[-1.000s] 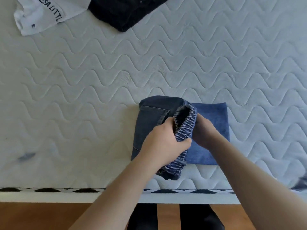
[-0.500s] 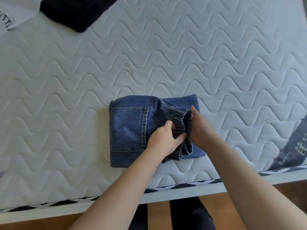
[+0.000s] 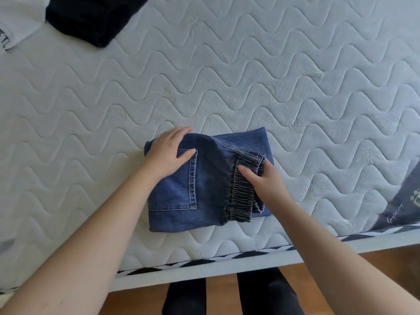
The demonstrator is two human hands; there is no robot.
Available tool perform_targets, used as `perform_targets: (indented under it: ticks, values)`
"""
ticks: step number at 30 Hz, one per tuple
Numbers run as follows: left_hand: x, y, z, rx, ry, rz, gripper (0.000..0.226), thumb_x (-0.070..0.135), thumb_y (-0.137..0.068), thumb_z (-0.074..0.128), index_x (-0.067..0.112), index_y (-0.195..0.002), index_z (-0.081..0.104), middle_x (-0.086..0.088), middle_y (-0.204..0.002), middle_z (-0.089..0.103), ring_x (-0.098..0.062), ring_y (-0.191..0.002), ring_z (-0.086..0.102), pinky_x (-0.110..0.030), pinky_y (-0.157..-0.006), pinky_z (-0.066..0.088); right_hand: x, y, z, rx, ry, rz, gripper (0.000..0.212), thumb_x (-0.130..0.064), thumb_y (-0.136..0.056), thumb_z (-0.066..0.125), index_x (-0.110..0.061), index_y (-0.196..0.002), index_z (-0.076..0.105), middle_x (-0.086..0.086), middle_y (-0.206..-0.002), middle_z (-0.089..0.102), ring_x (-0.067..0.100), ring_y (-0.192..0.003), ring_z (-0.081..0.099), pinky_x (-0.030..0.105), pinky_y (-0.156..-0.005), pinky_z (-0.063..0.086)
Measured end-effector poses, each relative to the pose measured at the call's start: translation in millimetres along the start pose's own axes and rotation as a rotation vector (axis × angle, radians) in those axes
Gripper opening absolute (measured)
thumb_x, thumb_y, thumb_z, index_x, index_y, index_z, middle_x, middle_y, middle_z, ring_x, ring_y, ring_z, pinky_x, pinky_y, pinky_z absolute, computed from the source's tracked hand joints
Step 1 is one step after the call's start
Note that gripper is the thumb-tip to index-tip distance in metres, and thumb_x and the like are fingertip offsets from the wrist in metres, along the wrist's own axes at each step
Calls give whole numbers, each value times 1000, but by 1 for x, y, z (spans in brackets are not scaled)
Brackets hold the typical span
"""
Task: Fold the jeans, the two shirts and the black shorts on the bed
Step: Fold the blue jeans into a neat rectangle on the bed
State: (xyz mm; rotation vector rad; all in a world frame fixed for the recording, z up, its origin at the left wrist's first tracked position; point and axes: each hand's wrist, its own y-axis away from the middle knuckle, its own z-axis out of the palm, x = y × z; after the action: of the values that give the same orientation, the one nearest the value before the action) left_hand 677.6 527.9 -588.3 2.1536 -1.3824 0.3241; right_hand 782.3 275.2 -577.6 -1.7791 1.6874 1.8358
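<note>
Left hand [image 3: 169,153] flat on our folded jeans [image 3: 204,189]; right hand [image 3: 261,178] pinches their elastic waistband.
Jeans near the bed [image 3: 250,87] front edge; open mattress beyond. One black shorts [image 3: 91,17], one white shirt [image 3: 16,21] far left.

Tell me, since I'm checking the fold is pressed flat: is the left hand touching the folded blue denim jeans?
Touching. The head view shows the left hand resting flat on the folded blue denim jeans, over the pocket corner.

Folded blue jeans [image 3: 204,189] lie near black shorts [image 3: 91,17], white shirt [image 3: 16,19].
</note>
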Motion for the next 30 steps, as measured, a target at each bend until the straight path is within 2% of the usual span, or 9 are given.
perform_targets:
  ticks: [3, 6, 8, 13, 16, 20, 22, 25, 30]
  values:
    - [-5, -7, 1, -181, -61, 55, 73, 59, -89, 57, 19, -148, 41, -3, -149, 47, -25, -136, 41, -37, -114, 24, 0, 7, -9, -56, -157, 2, 19, -23, -89, 71, -21, -107, 68, -5, -101, 75, 12, -98, 69, 40, -92, 54]
    - [-4, -6, 5, -219, -43, 123, 101, 92, -72, 26, 20, -140, 50, -2, -136, 59, -24, -125, 51, -36, -107, 31, -2, 13, -17, -126, -310, 5, 20, -15, -91, 66, -12, -111, 66, 3, -105, 74, 19, -100, 69, 33, -86, 55]
    - [-4, -5, 11, -231, -33, 154, 110, 96, -67, 18, 18, -137, 54, -4, -128, 63, -25, -119, 56, -36, -103, 36, -2, 13, -21, -142, -345, 11, 17, -17, -92, 64, -14, -109, 66, 3, -103, 74, 19, -98, 70, 30, -82, 54]
    - [-3, -15, 21, -210, 7, 62, 53, 61, -95, 27, 18, -114, 52, -9, -98, 69, -33, -92, 62, -40, -80, 44, -2, -3, -21, -73, -317, 35, 17, -27, -95, 62, -17, -109, 65, 2, -101, 74, 21, -97, 70, 41, -88, 55]
    - [-3, -26, 31, -209, -68, 40, 42, 45, -103, 32, 11, -91, 54, -5, -89, 60, -30, -93, 56, -41, -79, 42, 1, -28, -17, 10, -197, 25, 24, -37, -92, 65, -22, -111, 63, -2, -101, 73, 16, -94, 70, 43, -90, 55]
    - [0, -34, 51, -69, -189, 8, 40, 45, -102, 41, 10, -89, 58, -5, -93, 57, -27, -92, 54, -40, -77, 41, 3, -51, -15, 134, 22, 86, 46, -40, -88, 70, -21, -125, 49, -14, -91, 63, -1, -77, 61, 15, -64, 47]
    - [3, -34, 57, -11, -217, -3, 38, 45, -101, 42, 13, -93, 59, -6, -91, 60, -29, -88, 57, -39, -73, 43, 2, -52, -12, 195, 181, 83, 54, -41, -89, 68, -20, -132, 43, -18, -88, 53, -4, -75, 53, 12, -58, 37]
    - [2, -33, 61, 94, -120, -5, 29, 43, -98, 48, 16, -101, 55, -3, -86, 65, -28, -81, 61, -37, -70, 42, 11, -40, -2, 277, 251, 26, 71, -51, -90, 62, -22, -146, 31, -4, -125, 52, 15, -113, 54, 28, -89, 43]
    - [-3, -32, 64, 104, -147, -6, 34, 45, -97, 47, 13, -89, 56, -4, -84, 64, -29, -81, 59, -38, -71, 37, 42, -15, 23, 263, 522, -79, 95, -56, -89, 59, -21, -157, 3, 9, -158, 19, 23, -145, 21, 41, -118, 21]
